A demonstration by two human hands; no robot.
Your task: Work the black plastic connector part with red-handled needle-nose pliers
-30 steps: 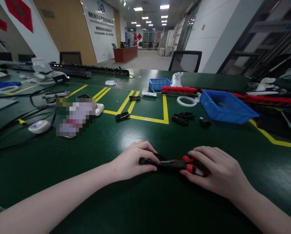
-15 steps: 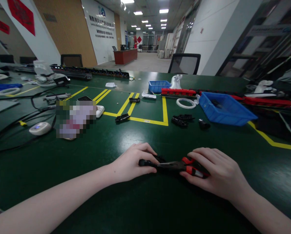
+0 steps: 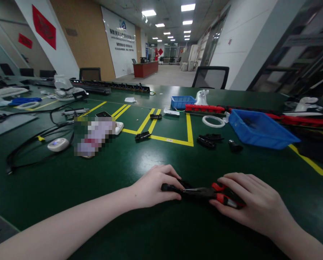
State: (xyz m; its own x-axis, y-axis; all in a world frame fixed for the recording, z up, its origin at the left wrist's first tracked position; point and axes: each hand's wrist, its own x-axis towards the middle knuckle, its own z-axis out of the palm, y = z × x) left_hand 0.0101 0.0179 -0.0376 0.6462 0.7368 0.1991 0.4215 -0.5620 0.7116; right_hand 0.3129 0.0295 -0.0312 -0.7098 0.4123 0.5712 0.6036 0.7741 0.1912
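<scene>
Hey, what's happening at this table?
The left hand holds a small black part just above the green table. The right hand grips red-handled pliers, their tips at the part. Beyond the hands lie more black pieces, a large blue bin and a white ring.

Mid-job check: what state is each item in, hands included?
Left hand: closed on black part.
Right hand: gripping pliers.
Black part: held, partly hidden.
Pliers: tips at black part; clamped or not, unclear.
Large blue bin: open, dark items inside.
Small blue bin: open, contents unclear.
White oval device: display lit.
White ring: flat.
</scene>
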